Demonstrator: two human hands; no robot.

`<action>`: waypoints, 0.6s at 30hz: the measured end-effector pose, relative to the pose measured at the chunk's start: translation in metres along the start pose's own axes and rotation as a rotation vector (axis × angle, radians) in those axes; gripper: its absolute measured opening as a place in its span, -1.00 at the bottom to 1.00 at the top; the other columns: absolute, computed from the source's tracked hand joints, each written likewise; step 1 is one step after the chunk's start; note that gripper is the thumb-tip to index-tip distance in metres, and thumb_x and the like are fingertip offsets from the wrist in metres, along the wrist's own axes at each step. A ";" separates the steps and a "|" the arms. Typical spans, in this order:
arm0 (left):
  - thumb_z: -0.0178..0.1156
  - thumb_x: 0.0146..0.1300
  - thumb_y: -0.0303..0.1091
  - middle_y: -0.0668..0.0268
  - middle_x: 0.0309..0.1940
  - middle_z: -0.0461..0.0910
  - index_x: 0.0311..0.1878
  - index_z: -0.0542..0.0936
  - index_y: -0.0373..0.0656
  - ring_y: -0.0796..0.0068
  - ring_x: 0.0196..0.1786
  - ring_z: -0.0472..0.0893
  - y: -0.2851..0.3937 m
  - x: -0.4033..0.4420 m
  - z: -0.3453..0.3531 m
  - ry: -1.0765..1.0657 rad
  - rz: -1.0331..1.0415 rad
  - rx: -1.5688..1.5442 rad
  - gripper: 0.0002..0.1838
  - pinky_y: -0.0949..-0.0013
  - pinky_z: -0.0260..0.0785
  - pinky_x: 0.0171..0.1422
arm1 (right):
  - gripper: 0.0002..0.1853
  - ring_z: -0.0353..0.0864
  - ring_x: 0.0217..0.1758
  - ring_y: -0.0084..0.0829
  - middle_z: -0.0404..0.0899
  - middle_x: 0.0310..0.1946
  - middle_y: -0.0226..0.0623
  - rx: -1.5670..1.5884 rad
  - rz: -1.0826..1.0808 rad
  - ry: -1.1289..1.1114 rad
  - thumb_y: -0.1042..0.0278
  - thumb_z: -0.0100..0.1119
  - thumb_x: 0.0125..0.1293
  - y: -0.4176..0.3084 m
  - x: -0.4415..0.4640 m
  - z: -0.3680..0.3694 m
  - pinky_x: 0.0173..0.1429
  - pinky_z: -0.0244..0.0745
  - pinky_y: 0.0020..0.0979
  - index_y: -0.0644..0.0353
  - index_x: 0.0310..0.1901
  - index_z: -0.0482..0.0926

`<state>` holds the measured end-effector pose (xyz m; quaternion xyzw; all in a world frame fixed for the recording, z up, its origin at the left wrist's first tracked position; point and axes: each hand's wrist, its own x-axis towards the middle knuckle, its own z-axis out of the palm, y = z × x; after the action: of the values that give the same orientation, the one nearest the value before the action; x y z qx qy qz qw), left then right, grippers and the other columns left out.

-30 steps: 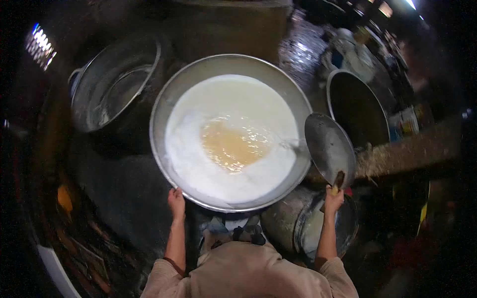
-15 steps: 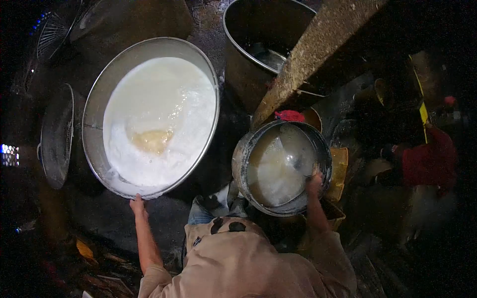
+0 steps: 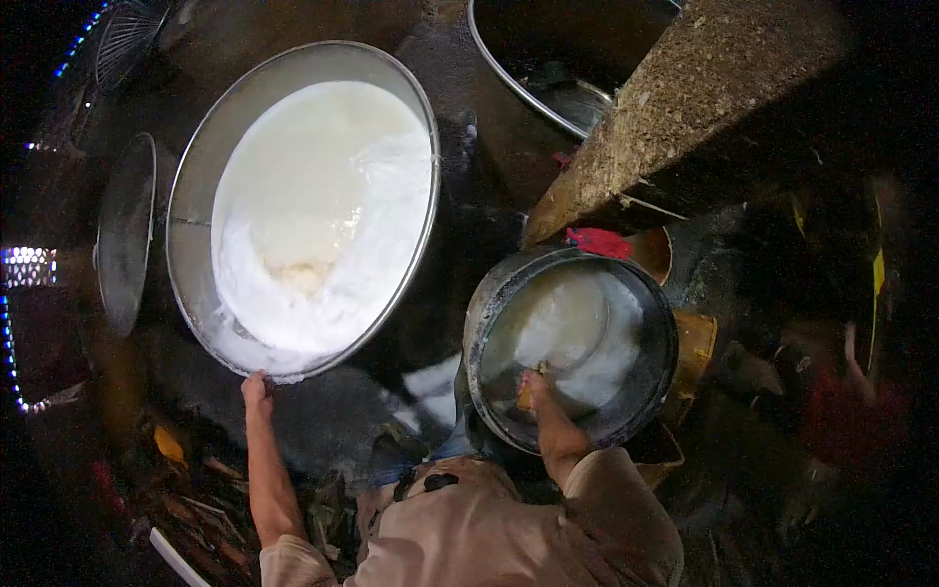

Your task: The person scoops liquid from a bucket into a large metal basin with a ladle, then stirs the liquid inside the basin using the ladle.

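A wide metal vat point(image 3: 192, 256) on the left holds white, foamy liquid point(image 3: 303, 186) with a yellowish patch point(image 3: 298, 277) near its front. My left hand point(image 3: 256, 388) is closed on the vat's near rim. To the right stands a smaller, worn metal drum point(image 3: 668, 364) with cloudy, frothy liquid point(image 3: 626, 323) inside. My right hand point(image 3: 537, 389) reaches over the near side of this drum, closed around the wooden handle point(image 3: 525, 397) of what looks like a ladle. The ladle's bowl is hard to make out in the liquid.
A tall metal drum point(image 3: 509, 137) stands at the back, and a thick rough beam point(image 3: 675, 117) slants down beside it. A red cloth point(image 3: 599, 243) lies behind the smaller drum. Wood scraps point(image 3: 210, 509) litter the lower left. A person in red point(image 3: 851, 421) is at right.
My right hand has moved from the right side of the smaller drum to its near left side, along with the ladle. The left hand stays on the vat's rim. The view has shifted slightly.
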<state>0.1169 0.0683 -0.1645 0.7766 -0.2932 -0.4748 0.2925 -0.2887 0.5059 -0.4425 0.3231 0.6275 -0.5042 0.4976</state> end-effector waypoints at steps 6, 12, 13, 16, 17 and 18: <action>0.05 0.15 -0.45 0.36 -0.61 0.37 -0.35 0.44 -0.26 0.45 -0.57 0.38 0.020 -0.036 0.016 -0.003 -0.032 -0.043 -0.93 0.30 0.21 -0.52 | -0.84 0.32 -0.74 -0.44 0.29 -0.73 -0.37 -0.100 -0.032 -0.237 0.48 0.11 0.09 -0.063 -0.084 -0.003 -0.66 0.31 -0.35 0.13 -0.56 0.35; 0.06 0.12 -0.45 0.28 -0.54 0.43 -0.30 0.43 -0.29 0.39 -0.54 0.43 0.001 -0.003 0.003 -0.082 -0.040 -0.088 -0.88 0.25 0.25 -0.52 | -0.90 0.38 -0.71 -0.43 0.33 -0.70 -0.36 -0.268 -0.047 -0.236 0.52 0.14 0.06 -0.082 -0.114 -0.044 -0.64 0.36 -0.36 0.23 -0.41 0.41; 0.06 0.12 -0.45 0.27 -0.53 0.43 -0.30 0.42 -0.29 0.39 -0.54 0.42 -0.006 0.014 -0.005 -0.091 -0.028 -0.049 -0.88 0.27 0.25 -0.52 | -0.89 0.39 -0.70 -0.42 0.34 -0.69 -0.35 -0.336 -0.064 -0.217 0.52 0.15 0.06 -0.086 -0.129 -0.051 -0.64 0.36 -0.37 0.25 -0.39 0.41; 0.06 0.10 -0.45 0.29 -0.56 0.42 -0.32 0.40 -0.29 0.45 -0.58 0.40 -0.008 0.012 -0.004 -0.089 -0.009 -0.019 -0.88 0.34 0.22 -0.55 | -0.91 0.41 -0.68 -0.38 0.37 -0.67 -0.33 -0.407 -0.199 -0.230 0.49 0.14 0.09 -0.106 -0.183 -0.062 -0.60 0.39 -0.34 0.28 -0.40 0.45; 0.07 0.09 -0.45 0.30 -0.57 0.41 -0.33 0.40 -0.29 0.47 -0.60 0.38 -0.010 0.012 -0.006 -0.083 -0.006 -0.021 -0.88 0.37 0.21 -0.56 | -0.90 0.42 -0.66 -0.39 0.39 -0.66 -0.32 -0.243 -0.030 -0.345 0.46 0.14 0.10 -0.107 -0.179 -0.075 -0.58 0.39 -0.35 0.28 -0.42 0.45; 0.08 0.09 -0.46 0.31 -0.59 0.40 -0.34 0.39 -0.28 0.49 -0.61 0.37 -0.012 0.012 -0.007 -0.067 0.027 -0.030 -0.88 0.39 0.19 -0.57 | -0.88 0.43 -0.64 -0.40 0.40 -0.65 -0.31 -0.073 0.138 -0.455 0.42 0.15 0.11 -0.110 -0.175 -0.092 -0.56 0.39 -0.36 0.28 -0.44 0.46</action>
<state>0.1300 0.0682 -0.1775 0.7518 -0.3059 -0.5008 0.3006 -0.3642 0.5796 -0.2419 0.2250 0.4934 -0.5057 0.6710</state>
